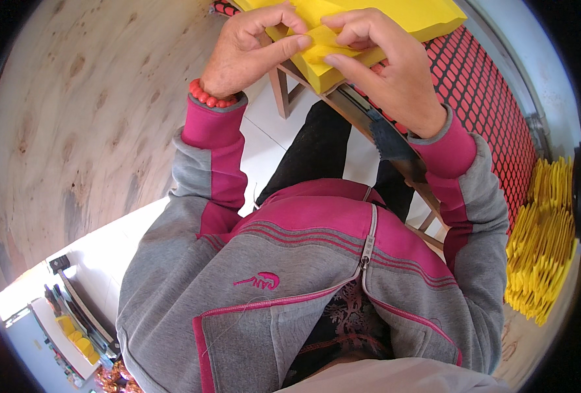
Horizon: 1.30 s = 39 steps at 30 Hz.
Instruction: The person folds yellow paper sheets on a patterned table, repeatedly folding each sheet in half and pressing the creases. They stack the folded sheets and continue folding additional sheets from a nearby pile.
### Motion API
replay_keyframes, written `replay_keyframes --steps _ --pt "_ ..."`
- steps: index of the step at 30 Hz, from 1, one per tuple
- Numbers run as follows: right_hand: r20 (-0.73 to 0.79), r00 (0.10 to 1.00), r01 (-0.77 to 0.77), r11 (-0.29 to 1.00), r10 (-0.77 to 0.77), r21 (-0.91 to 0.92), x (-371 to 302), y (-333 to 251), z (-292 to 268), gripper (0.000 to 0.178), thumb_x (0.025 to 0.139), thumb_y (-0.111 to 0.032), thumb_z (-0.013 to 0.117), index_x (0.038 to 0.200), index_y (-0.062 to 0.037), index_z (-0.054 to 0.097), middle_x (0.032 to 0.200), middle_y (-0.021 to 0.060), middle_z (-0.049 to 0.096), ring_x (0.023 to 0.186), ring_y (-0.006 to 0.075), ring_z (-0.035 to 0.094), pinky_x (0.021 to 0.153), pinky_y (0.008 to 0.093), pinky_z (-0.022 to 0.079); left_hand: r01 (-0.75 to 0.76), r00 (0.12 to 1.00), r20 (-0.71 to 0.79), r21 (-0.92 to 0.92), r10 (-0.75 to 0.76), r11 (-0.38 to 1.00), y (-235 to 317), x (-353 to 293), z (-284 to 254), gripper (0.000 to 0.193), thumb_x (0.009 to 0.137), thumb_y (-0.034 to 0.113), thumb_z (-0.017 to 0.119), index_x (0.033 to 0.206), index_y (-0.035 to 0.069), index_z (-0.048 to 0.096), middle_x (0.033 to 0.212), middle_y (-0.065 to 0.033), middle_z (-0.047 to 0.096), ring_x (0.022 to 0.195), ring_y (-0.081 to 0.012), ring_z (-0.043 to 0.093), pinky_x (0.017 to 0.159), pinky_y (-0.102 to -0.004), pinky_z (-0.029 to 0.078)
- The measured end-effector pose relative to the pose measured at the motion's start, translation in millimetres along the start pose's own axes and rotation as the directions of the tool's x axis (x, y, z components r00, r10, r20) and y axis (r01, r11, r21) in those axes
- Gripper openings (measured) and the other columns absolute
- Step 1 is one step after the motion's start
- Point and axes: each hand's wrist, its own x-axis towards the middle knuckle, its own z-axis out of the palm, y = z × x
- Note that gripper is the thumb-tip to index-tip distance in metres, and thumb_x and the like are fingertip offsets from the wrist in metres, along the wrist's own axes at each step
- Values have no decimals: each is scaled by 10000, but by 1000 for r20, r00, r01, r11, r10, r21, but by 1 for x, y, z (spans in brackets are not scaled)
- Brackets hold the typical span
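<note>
At the top of the head view, my left hand (254, 49) pinches a folded yellow sheet (324, 44) between thumb and fingers. My right hand (395, 75) grips the sheet's other side, thumb below and fingers curled above. The sheet lies over a larger yellow piece (425, 18) with a thick front edge, perhaps a stack. Whether the yellow material is paper or cloth I cannot tell. Red beads (210, 97) circle my left wrist.
A cover with a red and black honeycomb pattern (477, 85) lies right of the yellow piece. Many folded yellow pieces (543, 249) are piled at the far right. A wooden board (94, 124) fills the left side. Wooden legs (279, 93) stand below my hands.
</note>
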Motion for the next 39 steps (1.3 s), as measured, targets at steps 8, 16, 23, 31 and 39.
replay_keyframes --steps 8,16,23,31,39 --pt "120 966 249 944 -227 -217 5 -3 -4 159 835 -66 776 932 -24 657 1209 209 672 1007 333 696 824 349 563 -25 999 -43 34 26 999 -1 1 3 63 967 63 696 1017 34 671 994 22 658 959 -74 585 865 -233 453" --pt "37 991 135 984 -131 -121 3 0 4 142 843 -40 752 924 -25 635 1132 208 696 950 327 702 787 343 555 -5 996 -92 43 9 999 9 2 10 54 957 49 686 917 32 654 868 15 642 799 -74 562 726 -250 461" --pt "0 990 140 985 -141 -100 3 4 3 131 850 -26 739 921 -22 629 1079 204 703 898 304 705 762 340 545 -128 986 -99 28 131 991 9 2 8 73 906 22 708 939 25 643 895 -27 641 829 -107 581 771 -266 462" --pt "-17 1000 17 1000 -17 2 -2 3 4 176 832 -51 772 927 -24 626 1155 217 683 896 311 704 795 338 556 -86 994 -60 80 91 993 10 4 10 100 896 3 728 911 39 636 884 -17 633 828 -101 569 761 -262 452" --pt "137 965 243 959 -223 -149 3 5 -4 171 851 -65 762 978 -18 656 1242 235 662 1018 344 701 855 366 563 -38 994 -94 101 47 994 10 4 12 99 915 26 729 899 35 632 824 -4 623 789 -87 555 733 -258 451"
